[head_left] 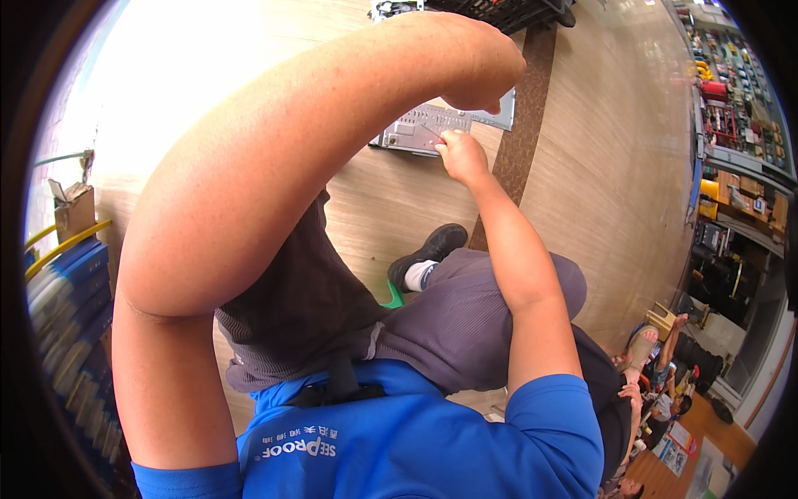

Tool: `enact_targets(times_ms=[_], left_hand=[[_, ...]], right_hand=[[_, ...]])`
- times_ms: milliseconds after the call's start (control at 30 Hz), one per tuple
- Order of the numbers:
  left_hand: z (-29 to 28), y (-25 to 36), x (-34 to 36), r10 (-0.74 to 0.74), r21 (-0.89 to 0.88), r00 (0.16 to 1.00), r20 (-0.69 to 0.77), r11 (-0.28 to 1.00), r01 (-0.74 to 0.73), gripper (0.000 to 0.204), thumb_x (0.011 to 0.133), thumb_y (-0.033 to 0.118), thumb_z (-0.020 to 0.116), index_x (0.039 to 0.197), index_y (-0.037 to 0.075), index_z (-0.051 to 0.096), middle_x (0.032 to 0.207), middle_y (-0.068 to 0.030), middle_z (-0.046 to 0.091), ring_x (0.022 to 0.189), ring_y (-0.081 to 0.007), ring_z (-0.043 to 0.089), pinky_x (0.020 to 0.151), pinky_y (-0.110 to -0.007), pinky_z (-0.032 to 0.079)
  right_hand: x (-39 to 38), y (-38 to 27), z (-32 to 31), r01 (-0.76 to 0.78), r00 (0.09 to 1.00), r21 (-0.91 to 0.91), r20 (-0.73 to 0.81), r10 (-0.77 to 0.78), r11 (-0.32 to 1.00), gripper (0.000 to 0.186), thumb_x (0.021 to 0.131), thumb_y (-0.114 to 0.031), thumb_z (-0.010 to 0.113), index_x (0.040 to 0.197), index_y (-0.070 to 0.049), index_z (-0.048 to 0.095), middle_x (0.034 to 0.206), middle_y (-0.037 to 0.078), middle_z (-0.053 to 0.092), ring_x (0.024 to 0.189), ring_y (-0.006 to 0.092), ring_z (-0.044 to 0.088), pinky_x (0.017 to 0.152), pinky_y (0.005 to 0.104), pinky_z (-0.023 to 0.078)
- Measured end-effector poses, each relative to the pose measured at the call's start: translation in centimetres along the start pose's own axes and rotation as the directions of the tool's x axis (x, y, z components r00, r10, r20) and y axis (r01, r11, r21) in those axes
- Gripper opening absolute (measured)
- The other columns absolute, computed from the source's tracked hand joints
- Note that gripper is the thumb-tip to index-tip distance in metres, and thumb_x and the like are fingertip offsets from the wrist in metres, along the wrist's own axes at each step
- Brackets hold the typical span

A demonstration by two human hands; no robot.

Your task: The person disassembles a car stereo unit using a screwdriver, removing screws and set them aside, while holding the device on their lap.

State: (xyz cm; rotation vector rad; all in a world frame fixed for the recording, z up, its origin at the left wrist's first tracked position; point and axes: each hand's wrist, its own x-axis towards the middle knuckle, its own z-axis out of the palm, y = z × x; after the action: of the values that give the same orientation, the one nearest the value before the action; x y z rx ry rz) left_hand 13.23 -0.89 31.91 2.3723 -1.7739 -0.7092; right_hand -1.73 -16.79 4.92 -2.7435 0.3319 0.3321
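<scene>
Flat silver-grey metal casing [406,136] on beige streaked floor [366,208], probably down there for easy reach. Right hand [464,158] at its edge, grip narrow, pinching thin dark rod [431,134]. Left hand [486,66] by pale-blue flat panel [504,111], maybe steadying; can't tell grip.

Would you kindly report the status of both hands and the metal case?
Right hand at grey metal case, grip too small to read. Left hand toward far side, fingers mostly hidden. Left forearm blocks part of case.
</scene>
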Motion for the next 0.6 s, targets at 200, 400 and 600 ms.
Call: enact_targets(times_ms=[200, 400, 600], left_hand=[[0.2, -0.2, -0.1, 0.001, -0.005, 1.0, -0.005, 1.0, -0.001, 0.03, 0.093, 0.028, 0.065, 0.107, 0.002, 0.072, 0.103, -0.0137, 0.071, 0.097, -0.0327, 0.068, 0.081, -0.045, 0.054], [1.0, -0.3, 0.6, -0.042, -0.029, 0.998, -0.042, 0.999, 0.041, 0.049, 0.088, 0.021, 0.07, 0.13, 0.003, 0.053, 0.114, -0.0192, 0.066, 0.108, -0.034, 0.063, 0.091, -0.043, 0.051], [0.7, 0.2, 1.3, -0.031, 0.002, 1.0, -0.002, 1.0, 0.031, 0.05, 0.088, 0.023, 0.07, 0.131, 0.004, 0.053, 0.115, -0.0183, 0.066, 0.109, -0.0341, 0.063, 0.091, -0.044, 0.051]], right_hand=[[-0.9, -1.9, 0.5, -0.071, 0.997, -0.171, -0.033, 0.067, 0.983, 0.02, 0.091, -0.021, 0.058, 0.095, -0.002, 0.062, 0.097, 0.02, 0.065, 0.093, 0.0398, 0.064, 0.082, 0.0473, 0.052], [-0.7, -2.3, -0.5, -0.107, 0.994, -0.112, -0.027, 0.104, 0.988, 0.023, 0.091, -0.023, 0.058, 0.098, -0.002, 0.062, 0.101, 0.022, 0.066, 0.092, 0.0417, 0.064, 0.084, 0.0501, 0.051], [-2.4, -0.5, -6.2, -0.032, 0.978, 0.011, -0.206, 0.034, 0.999, 0.022, 0.086, -0.009, 0.056, 0.105, -0.001, 0.065, 0.104, 0.026, 0.062, 0.099, 0.041, 0.061, 0.087, 0.0468, 0.048]])
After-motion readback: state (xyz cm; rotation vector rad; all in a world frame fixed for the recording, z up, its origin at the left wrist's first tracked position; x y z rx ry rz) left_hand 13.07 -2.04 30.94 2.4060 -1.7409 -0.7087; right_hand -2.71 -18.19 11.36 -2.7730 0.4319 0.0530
